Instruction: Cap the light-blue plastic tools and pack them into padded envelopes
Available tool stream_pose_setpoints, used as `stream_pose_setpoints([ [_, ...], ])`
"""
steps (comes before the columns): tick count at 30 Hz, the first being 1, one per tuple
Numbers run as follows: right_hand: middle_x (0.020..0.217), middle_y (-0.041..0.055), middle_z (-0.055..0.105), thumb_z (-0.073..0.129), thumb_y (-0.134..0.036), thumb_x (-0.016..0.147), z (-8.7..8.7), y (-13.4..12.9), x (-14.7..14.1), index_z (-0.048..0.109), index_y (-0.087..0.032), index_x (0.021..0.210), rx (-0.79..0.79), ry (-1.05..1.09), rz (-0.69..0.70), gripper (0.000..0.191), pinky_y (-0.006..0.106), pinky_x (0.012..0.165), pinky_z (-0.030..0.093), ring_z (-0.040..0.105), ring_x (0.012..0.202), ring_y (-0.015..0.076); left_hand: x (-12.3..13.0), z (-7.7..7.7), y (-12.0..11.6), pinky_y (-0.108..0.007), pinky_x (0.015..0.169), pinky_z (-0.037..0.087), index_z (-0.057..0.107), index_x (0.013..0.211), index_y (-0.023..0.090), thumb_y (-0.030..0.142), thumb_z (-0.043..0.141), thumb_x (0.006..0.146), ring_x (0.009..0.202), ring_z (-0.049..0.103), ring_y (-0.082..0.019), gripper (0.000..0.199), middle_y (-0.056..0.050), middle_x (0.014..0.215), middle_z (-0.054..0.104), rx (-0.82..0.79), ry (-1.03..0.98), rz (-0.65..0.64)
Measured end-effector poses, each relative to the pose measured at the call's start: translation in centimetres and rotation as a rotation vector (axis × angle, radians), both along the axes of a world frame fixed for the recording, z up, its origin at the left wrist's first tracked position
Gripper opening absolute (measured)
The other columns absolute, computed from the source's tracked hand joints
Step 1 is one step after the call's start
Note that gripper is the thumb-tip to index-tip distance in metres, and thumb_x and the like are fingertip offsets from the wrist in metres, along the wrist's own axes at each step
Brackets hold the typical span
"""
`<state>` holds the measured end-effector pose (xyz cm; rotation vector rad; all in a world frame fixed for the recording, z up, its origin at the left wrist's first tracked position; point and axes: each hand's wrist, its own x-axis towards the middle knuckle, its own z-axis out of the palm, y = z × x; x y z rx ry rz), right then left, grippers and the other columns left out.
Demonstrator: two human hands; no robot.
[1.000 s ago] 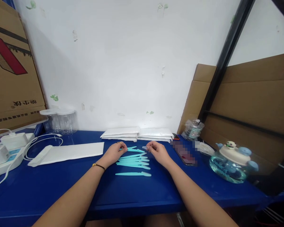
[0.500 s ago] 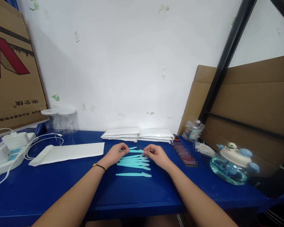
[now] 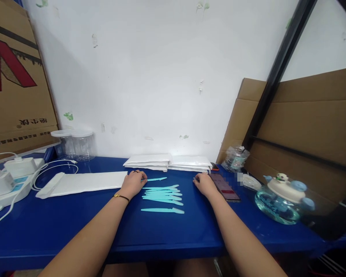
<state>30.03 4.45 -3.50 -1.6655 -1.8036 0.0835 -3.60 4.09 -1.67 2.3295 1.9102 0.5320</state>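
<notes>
Several turquoise eyebrow razors (image 3: 163, 197) lie in a loose row across the blue table, their blade ends to the right. One razor (image 3: 174, 211) lies a little apart, nearest me. Farthest from me, another razor (image 3: 158, 179) comes out from under my left hand (image 3: 135, 182); its handle end is hidden by the closed fingers, which seem to hold it. To the right, my right hand (image 3: 204, 184) rests on the table, fingers loosely bent and nothing seen in them. It is beside a phone (image 3: 226, 188).
White padded envelopes (image 3: 147, 159) are stacked along the wall, and a single white envelope (image 3: 89, 182) lies left. A power strip (image 3: 23, 190) with white cables and clear jars (image 3: 83, 148) stand at the left. A glass teapot (image 3: 279, 207) stands right, near cardboard (image 3: 314, 123).
My hands have moved apart from the middle of the row. The razor they were handling now lies with the others. My left hand has gone left, my right hand right, beside the phone.
</notes>
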Motion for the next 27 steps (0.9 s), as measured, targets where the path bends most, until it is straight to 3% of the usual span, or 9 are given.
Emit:
stream_pose_setpoints([
  [3,0.077,0.0097,0.062,0.060,-0.017,0.072,-0.5,0.1,-0.8,0.063,-0.016,0.066,-0.038,-0.022,0.006,0.007,0.030,0.069,0.040,0.057,0.074,0.0208,0.2,0.1,0.0,-0.030,0.076,0.040,0.063,0.082,0.022,0.031,0.052,0.079,0.092,0.054,-0.024,0.015,-0.006,0.090,0.064,0.000,0.004,0.002],
  [9,0.071,0.0037,0.063,0.060,-0.015,0.072,-0.1,-0.4,-1.5,0.060,-0.018,0.068,-0.091,0.010,0.107,0.005,0.025,0.060,0.038,0.056,0.065,0.0162,0.5,0.8,-0.6,-0.029,0.069,0.038,0.058,0.080,0.021,0.028,0.048,0.081,0.081,0.057,-0.022,0.012,-0.004,0.079,0.064,-0.007,-0.015,-0.043],
  [14,0.070,0.0002,0.063,0.051,-0.024,0.082,1.2,-1.6,-2.3,0.058,-0.020,0.080,-0.076,0.076,0.220,0.008,0.023,0.058,0.040,0.056,0.063,0.0144,0.9,0.5,-1.0,-0.027,0.065,0.039,0.051,0.092,0.021,0.035,0.031,0.089,0.070,0.055,-0.017,0.025,-0.002,0.078,0.061,-0.049,-0.259,-0.227],
  [18,0.073,-0.0003,0.062,0.049,-0.033,0.085,2.2,-2.8,-3.6,0.058,-0.021,0.085,0.013,0.189,0.360,0.015,0.022,0.058,0.040,0.055,0.064,0.0141,1.1,0.4,-0.8,-0.027,0.069,0.040,0.053,0.086,0.021,0.040,0.028,0.089,0.076,0.055,-0.018,0.032,-0.002,0.082,0.061,-0.061,-0.399,-0.254],
  [22,0.075,0.0002,0.061,0.049,-0.032,0.085,3.0,-3.8,-5.0,0.058,-0.021,0.086,0.125,0.205,0.431,0.015,0.023,0.063,0.040,0.053,0.067,0.0142,1.2,0.8,-0.9,-0.027,0.064,0.037,0.052,0.070,0.020,0.039,0.029,0.086,0.068,0.052,-0.017,0.034,0.000,0.070,0.057,-0.057,-0.387,-0.217],
  [27,0.078,0.0014,0.062,0.047,-0.028,0.086,3.3,-4.6,-6.2,0.060,-0.020,0.088,0.184,0.182,0.505,0.015,0.024,0.066,0.041,0.055,0.070,0.0147,1.3,0.9,-1.2,-0.026,0.060,0.035,0.051,0.067,0.020,0.040,0.030,0.084,0.064,0.051,-0.016,0.034,0.001,0.068,0.056,-0.078,-0.401,-0.237],
])
